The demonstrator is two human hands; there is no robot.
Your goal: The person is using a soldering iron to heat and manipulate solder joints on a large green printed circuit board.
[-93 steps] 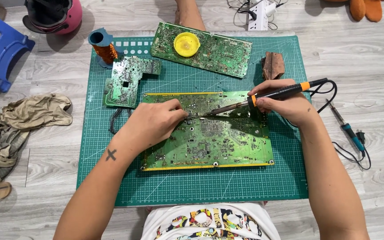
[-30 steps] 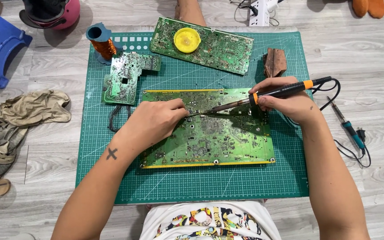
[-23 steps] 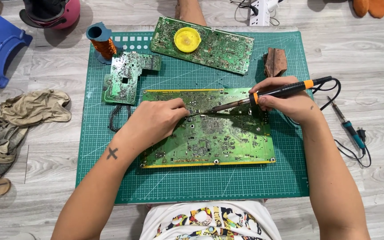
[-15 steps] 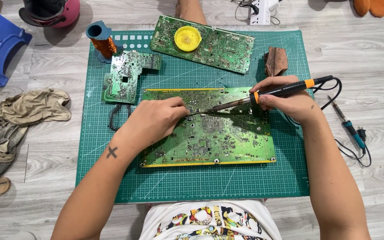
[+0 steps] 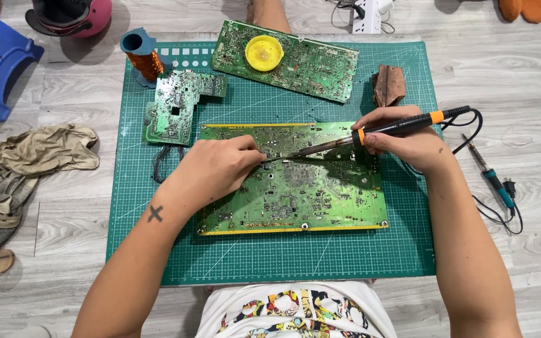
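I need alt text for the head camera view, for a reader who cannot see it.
A person's right hand holds a soldering iron to a large green circuit board on a green cutting mat, while the left hand rests on the board. Two more boards, a copper wire spool and a rag lie around.

A makeshift electronics repair spot on a home's grey plank floor [image 5: 45,231]: a green cutting mat [image 5: 270,263] carries circuit boards [image 5: 295,188], with a copper wire spool [image 5: 142,59] at eleven o'clock, a spare soldering iron [image 5: 493,178] at three and rags [image 5: 26,163] at nine.
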